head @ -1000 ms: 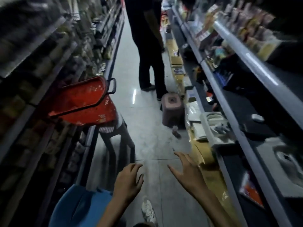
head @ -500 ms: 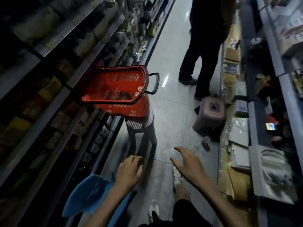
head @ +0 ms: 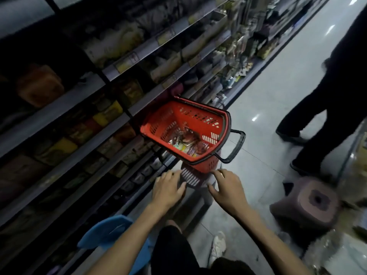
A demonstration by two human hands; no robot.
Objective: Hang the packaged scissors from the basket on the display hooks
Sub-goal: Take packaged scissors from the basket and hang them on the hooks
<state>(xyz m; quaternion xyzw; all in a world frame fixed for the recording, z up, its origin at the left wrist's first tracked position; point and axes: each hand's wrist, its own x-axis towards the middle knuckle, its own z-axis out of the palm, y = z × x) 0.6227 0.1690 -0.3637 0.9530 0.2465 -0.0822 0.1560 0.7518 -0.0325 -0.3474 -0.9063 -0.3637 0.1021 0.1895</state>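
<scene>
Dim stocked shelving (head: 65,104) ran along the left, a blue stool (head: 107,231) low beside it. Left hand (head: 168,188): fingers loosely spread, empty, just below the red basket (head: 170,118). Packaged scissors (head: 186,142) lay blurred in the basket's bottom. Right hand (head: 228,187): likewise spread, empty. A brown stool (head: 309,203) stood at right.

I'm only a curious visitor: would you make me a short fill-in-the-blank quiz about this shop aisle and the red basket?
The red plastic shopping basket has a looped side handle coloured ____.
The shiny packaged items lie ____ the basket.
The left hand and the right hand each hold ____.
The plastic seat beside the left forearm is coloured ____.
Missing words: black; inside; nothing; blue.
</scene>
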